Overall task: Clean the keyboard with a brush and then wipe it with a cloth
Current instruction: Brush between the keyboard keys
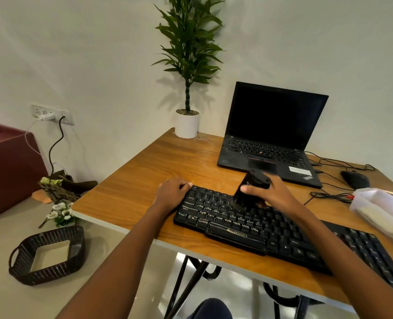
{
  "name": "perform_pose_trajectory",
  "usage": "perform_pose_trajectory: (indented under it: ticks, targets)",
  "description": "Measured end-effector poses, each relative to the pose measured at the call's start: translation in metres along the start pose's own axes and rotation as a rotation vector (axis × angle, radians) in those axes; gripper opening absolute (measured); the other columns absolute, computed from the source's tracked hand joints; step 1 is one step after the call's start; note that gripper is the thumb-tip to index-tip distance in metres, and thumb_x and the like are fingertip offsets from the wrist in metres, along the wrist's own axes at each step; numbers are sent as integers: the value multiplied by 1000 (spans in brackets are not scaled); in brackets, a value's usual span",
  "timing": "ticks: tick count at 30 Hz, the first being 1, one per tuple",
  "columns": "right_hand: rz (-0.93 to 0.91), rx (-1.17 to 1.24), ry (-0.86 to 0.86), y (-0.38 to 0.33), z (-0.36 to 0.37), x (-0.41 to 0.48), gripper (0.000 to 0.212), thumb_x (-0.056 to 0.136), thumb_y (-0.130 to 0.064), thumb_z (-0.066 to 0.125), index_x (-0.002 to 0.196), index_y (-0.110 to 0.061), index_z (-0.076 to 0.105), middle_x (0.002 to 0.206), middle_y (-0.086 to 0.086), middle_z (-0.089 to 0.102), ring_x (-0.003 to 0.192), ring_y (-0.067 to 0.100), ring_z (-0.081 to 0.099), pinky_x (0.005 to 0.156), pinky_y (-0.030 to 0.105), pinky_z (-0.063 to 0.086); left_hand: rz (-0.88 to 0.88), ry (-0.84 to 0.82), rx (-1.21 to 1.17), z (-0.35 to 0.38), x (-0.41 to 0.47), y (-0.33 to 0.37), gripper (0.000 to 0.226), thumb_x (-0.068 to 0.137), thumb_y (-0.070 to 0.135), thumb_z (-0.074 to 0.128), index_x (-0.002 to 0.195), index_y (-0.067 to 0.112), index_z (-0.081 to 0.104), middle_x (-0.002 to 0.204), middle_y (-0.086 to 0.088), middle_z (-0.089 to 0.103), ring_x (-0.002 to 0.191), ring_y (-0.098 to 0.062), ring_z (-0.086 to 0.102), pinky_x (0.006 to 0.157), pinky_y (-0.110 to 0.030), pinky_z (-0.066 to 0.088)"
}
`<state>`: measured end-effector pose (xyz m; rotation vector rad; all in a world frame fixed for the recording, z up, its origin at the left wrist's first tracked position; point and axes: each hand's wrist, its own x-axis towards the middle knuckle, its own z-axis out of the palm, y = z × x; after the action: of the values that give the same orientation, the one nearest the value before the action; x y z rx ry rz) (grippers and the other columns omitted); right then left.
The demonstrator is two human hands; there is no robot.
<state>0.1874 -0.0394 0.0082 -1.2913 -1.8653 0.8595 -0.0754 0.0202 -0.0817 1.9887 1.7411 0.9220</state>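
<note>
Fingers (248, 189) of the right hand (276, 194) are wrapping round the black brush (252, 187), thumb across its near side and the others closing behind it, so the grip is full and firm. The brush is blurring with motion. Its head is pointing down onto the upper letter rows of the keyboard (237, 226), left of the keyboard's middle, while its handle is tilting up and away toward the laptop (271, 134).

The keyboard is lying with its long axis running from far-left to near-right along the front of the desk (140, 180), so most of the unbrushed length is stretching rightward and toward the person, under and past the right forearm. Judging from this, the coming strokes are calling for travel along that axis, row by row.

The left hand (172, 191) is bracing the keyboard, its fingers bending over the far-left corner, wrist resting on the desk. The right wrist is hanging raised above the keys, the forearm crossing the keyboard's right half. A plastic-wrapped white bundle (379, 208) is lying at the desk's right edge; whether it is holding the cloth is impossible to tell.
</note>
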Motion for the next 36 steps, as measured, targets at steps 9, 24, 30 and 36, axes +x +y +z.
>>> perform_pose_trajectory:
  ticks: [9, 24, 30, 36]
  targets:
    - [13, -79, 96, 5, -7, -4, 24, 81, -28, 67, 95, -10, 59, 80, 6, 64, 58, 11, 55, 51, 17, 44, -17, -5, 4, -1, -1, 3, 34, 96, 37, 46, 114, 17, 66, 122, -4, 62, 115, -23, 53, 106, -47, 32]
    - [15, -121, 88, -4, 0, -4, 18, 81, -28, 68, 83, -13, 58, 78, 1, 62, 71, 15, 60, 59, 20, 44, -7, -10, 29, -3, -4, 4, 35, 97, 39, 44, 115, 18, 66, 120, -3, 63, 114, -21, 53, 103, -41, 30]
    - [-22, -196, 20, -13, 16, 8, 18, 81, -29, 68, 83, -14, 57, 78, 0, 62, 71, 17, 63, 62, 27, 49, 2, -13, 4, -5, -6, 7, 33, 97, 37, 44, 111, 19, 68, 118, -2, 64, 112, -22, 54, 104, -44, 33]
    - [-88, 95, -26, -33, 51, 19, 19, 79, -27, 70, 86, -13, 61, 77, 2, 65, 61, 8, 63, 52, 17, 49, 7, -12, -32, -7, -7, 9, 29, 96, 36, 48, 103, 19, 71, 112, -1, 66, 104, -20, 57, 98, -46, 39]
